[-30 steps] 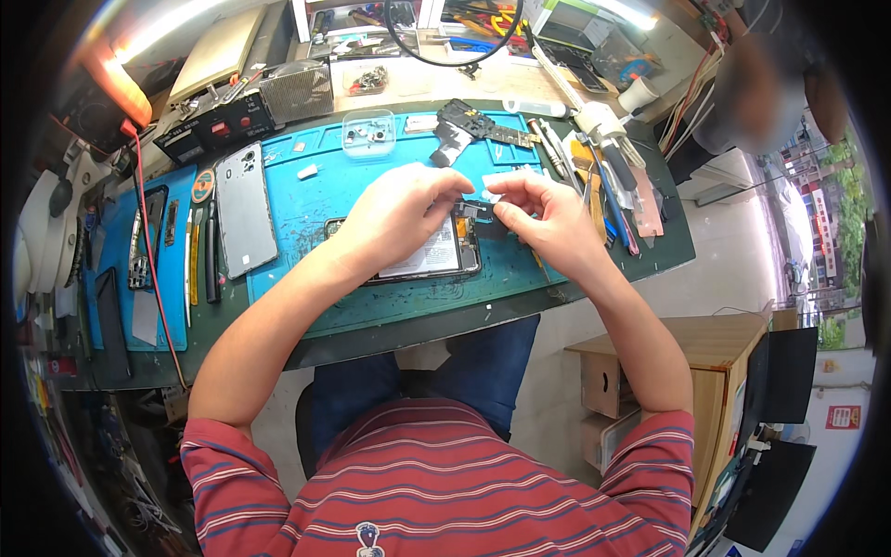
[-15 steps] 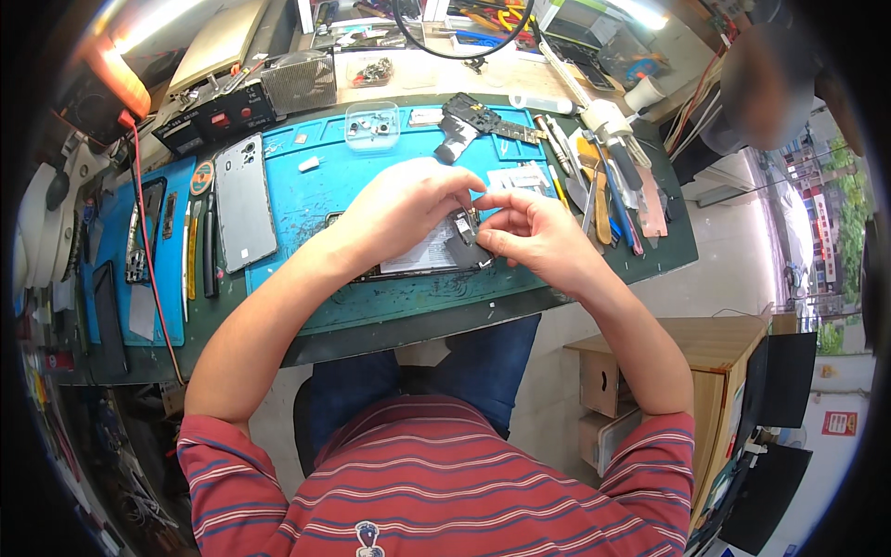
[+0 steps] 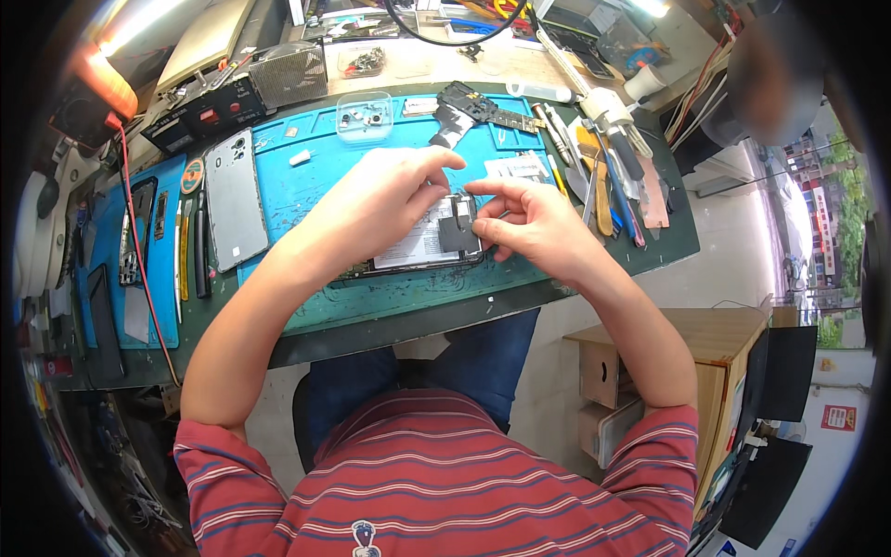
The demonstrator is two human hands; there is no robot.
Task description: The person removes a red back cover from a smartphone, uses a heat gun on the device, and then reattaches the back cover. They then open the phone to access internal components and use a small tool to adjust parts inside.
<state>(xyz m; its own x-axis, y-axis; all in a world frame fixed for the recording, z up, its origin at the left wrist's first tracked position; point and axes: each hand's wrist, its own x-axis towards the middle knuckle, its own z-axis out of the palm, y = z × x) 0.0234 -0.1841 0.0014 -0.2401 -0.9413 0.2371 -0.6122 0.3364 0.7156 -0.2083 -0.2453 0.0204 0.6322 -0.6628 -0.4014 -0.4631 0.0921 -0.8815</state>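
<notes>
An opened phone (image 3: 408,249) lies lengthwise on the blue work mat (image 3: 306,209), showing a pale battery with print and a dark plate (image 3: 455,236) at its right end. My left hand (image 3: 408,186) hovers over the phone's far side, index finger stretched out and thumb apart from it, with nothing visible between them. It hides the phone's left part. At the right end is my right hand (image 3: 524,215), its thumb and curled fingers around the phone's edge and the index fingertip near the far corner.
A clear box of small parts (image 3: 365,118) and a black phone frame with a ribbon strip (image 3: 473,107) lie beyond. A grey phone back cover (image 3: 237,200) is at left. Several hand tools (image 3: 599,176) lie at right. A person (image 3: 766,93) is at the far right.
My left hand has drawn back from the phone's right end, its fingers spreading. My right fingers have opened somewhat and stay at that end; more of the dark plate shows.
</notes>
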